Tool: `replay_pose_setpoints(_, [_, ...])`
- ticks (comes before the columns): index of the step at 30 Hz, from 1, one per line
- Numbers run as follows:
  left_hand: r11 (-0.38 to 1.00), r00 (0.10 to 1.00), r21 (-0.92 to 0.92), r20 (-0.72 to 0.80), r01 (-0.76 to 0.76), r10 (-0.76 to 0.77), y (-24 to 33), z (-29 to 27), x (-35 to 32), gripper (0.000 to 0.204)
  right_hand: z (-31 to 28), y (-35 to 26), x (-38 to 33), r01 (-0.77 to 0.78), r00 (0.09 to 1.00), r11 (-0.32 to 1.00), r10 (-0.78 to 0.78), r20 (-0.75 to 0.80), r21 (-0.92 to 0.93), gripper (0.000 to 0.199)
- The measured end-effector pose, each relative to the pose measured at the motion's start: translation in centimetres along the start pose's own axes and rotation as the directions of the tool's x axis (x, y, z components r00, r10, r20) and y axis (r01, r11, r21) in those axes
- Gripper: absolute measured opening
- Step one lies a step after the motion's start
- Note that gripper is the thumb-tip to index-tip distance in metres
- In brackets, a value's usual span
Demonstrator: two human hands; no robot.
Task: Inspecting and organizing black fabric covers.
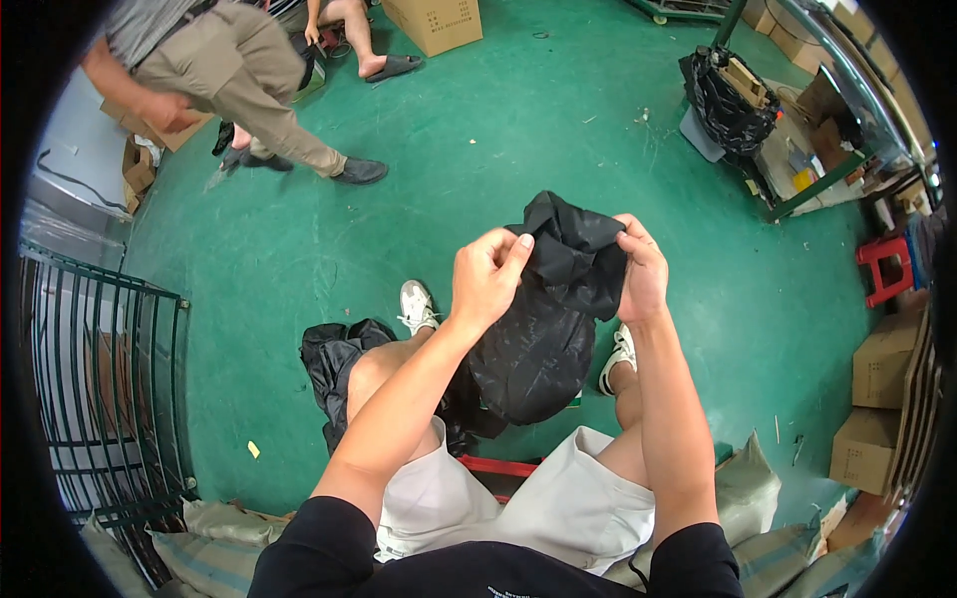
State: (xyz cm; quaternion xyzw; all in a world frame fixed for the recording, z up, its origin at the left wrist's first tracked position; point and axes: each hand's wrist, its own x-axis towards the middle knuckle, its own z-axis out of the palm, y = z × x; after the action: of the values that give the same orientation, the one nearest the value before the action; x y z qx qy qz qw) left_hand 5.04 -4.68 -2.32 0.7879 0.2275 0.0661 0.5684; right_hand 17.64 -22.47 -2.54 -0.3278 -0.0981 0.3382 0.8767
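I hold a black fabric bag [543, 329] up in front of me over my knees. My left hand [486, 276] pinches its upper left edge, fingers closed on the cloth. At the upper right edge, my right hand [643, 271] grips the bunched top. The bag hangs down between my legs. I sit on a low red stool [495, 466] in white shorts, with white shoes [417, 306] on the green floor. More black fabric [334, 364] lies on the floor by my left leg.
Another person [219, 60] stands at the upper left, with a second person's feet beside a cardboard box [434, 22]. A black wire cage [95, 389] stands at left. A full black bag [726, 100], a red stool [885, 267] and brown boxes [882, 374] are at right. Grey sacks [743, 493] lie behind me.
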Motion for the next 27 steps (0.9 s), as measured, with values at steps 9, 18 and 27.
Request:
replay_pose_setpoints(9, [0.867,0.873,-0.334,0.193,-0.371,0.448,0.7,-0.8,0.6,0.070,-0.4,-1.3,-1.6,-0.173,0.983,0.979,0.179,0.051,-0.107,0.016])
replay_pose_setpoints(18, [0.935,0.909,-0.296,0.301,-0.198,0.288,0.5,-2.3,1.0,0.050,0.5,-1.1,-0.3,-0.090,0.995,0.955,0.095,0.006,-0.283,0.019])
replay_pose_setpoints(27, [0.985,0.808,-0.169,0.584,0.035,0.071,-2.3,-3.9,0.2,0.051,1.1,-0.9,-1.2,-0.027,0.937,0.842,0.209,0.280,-0.539,0.015])
